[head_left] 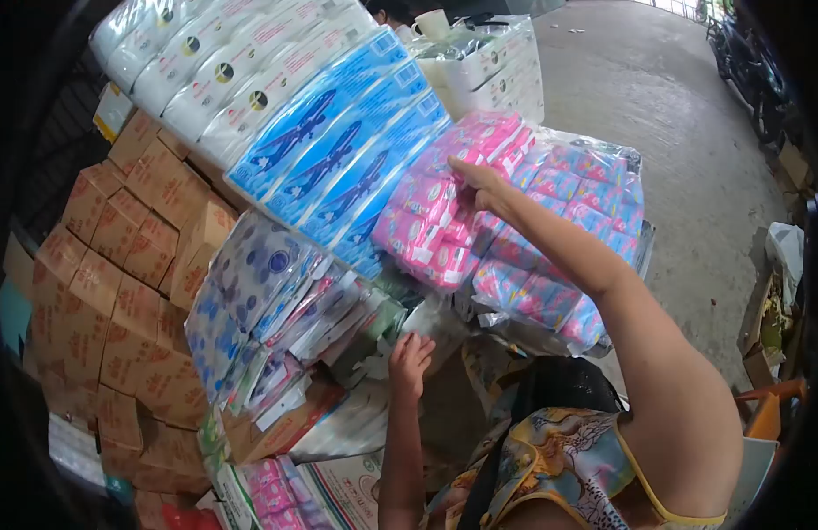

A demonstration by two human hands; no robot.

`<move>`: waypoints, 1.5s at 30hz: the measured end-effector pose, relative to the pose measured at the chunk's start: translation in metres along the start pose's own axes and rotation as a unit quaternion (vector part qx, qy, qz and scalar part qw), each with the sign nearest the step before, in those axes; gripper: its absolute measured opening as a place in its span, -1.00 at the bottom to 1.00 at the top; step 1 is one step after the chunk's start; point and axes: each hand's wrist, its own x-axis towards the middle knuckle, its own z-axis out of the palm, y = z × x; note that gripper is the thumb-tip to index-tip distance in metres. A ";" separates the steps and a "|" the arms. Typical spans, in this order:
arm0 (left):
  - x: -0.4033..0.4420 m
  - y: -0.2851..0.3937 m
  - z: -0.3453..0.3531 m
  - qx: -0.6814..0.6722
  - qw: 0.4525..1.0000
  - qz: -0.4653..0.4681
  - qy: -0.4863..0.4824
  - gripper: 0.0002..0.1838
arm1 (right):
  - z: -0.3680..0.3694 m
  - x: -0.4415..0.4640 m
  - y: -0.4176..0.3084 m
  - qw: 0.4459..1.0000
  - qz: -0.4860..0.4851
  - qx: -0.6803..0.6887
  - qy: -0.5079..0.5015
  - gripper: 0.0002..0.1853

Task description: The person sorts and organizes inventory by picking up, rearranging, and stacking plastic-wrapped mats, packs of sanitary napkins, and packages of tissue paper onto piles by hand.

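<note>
My right hand (481, 184) rests on a plastic-wrapped bundle of pink packets (431, 221), its index finger stretched out over the top. Under and beside that bundle is a pack of blue and pink packets (559, 212). My left hand (410, 360) hangs lower down, fingers apart and slightly curled, holding nothing, near a pile of flat plastic packages (312, 309). Blue packs with airplane pictures (329, 150) lie just left of the pink bundle.
Brown cartons (126, 300) are stacked at the left. White wrapped packs (241, 71) lie at the top left. A cup (433, 24) stands on more white packs. A motorcycle (753, 71) is parked at the upper right.
</note>
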 end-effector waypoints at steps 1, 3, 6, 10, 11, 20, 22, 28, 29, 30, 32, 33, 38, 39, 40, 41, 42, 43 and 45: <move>0.002 0.004 0.001 0.001 1.000 -0.002 0.008 -0.63 | -0.001 0.012 0.004 0.999 0.026 -0.033 -0.006 -0.53; 0.009 0.010 0.002 -0.019 0.999 -0.004 -0.031 -0.64 | 0.002 0.003 0.001 0.997 0.016 -0.063 -0.035 -0.38; 0.006 0.011 0.004 -0.042 0.998 0.010 -0.048 -0.67 | 0.010 0.000 -0.004 0.997 0.016 -0.073 -0.018 -0.36; 0.002 -0.004 -0.003 -0.056 0.997 0.004 -0.055 -0.69 | 0.020 -0.019 -0.005 0.999 -0.031 -0.001 0.044 -0.63; 0.001 -0.009 -0.005 -0.059 0.997 -0.008 -0.050 -0.69 | 0.017 -0.013 -0.003 0.997 -0.057 -0.008 0.047 -0.74; -0.013 -0.003 -0.011 -0.154 0.980 -0.008 -0.122 -0.42 | 0.008 -0.086 0.011 0.994 -0.025 0.044 -0.097 -0.89; -0.022 0.006 0.000 -0.176 0.972 0.002 -0.153 -0.32 | 0.001 -0.107 0.015 0.985 -0.016 0.035 -0.165 -0.86; -0.070 0.037 0.031 -0.274 0.918 0.187 -0.216 -0.11 | 0.011 -0.182 0.025 0.966 -0.063 -0.013 -0.251 -0.75; -0.073 0.035 0.029 -0.280 0.917 0.195 -0.205 -0.11 | 0.017 -0.192 0.026 0.966 -0.079 -0.016 -0.248 -0.71; -0.076 0.032 0.025 -0.283 0.925 0.181 -0.178 -0.13 | 0.023 -0.201 0.028 0.964 -0.089 -0.021 -0.248 -0.66; -0.090 0.028 0.011 -0.298 0.936 0.148 -0.113 -0.29 | 0.035 -0.218 0.037 0.956 -0.115 -0.037 -0.267 -0.56; -0.095 0.021 0.002 -0.318 0.930 0.165 -0.082 -0.29 | 0.044 -0.230 0.041 0.951 -0.136 -0.037 -0.276 -0.53; -0.099 -0.055 -0.048 -0.227 0.935 0.263 -0.072 -0.52 | 0.040 -0.245 0.052 0.926 -0.121 -0.140 -0.328 -0.47; -0.110 -0.065 -0.060 -0.152 0.944 0.291 -0.029 -0.54 | 0.044 -0.251 0.063 0.924 -0.115 -0.180 -0.316 -0.43; -0.121 -0.075 -0.072 -0.077 0.946 0.313 0.018 -0.56 | 0.056 -0.258 0.073 0.916 -0.110 -0.167 -0.347 -0.38; -0.134 -0.081 -0.081 -0.099 0.945 0.310 0.026 -0.70 | 0.068 -0.269 0.084 0.909 -0.106 -0.151 -0.375 -0.34; -0.147 -0.091 -0.089 -0.113 0.942 0.313 0.039 -0.77 | 0.077 -0.278 0.095 0.909 -0.081 -0.144 -0.383 -0.32; -0.160 -0.100 -0.097 -0.126 0.939 0.317 0.052 -0.84 | 0.083 -0.279 0.102 0.884 -0.062 -0.171 -0.431 -0.31; -0.180 -0.123 -0.099 -0.332 0.917 0.220 0.035 -0.84 | 0.097 -0.273 0.119 0.833 -0.012 -0.195 -0.518 -0.33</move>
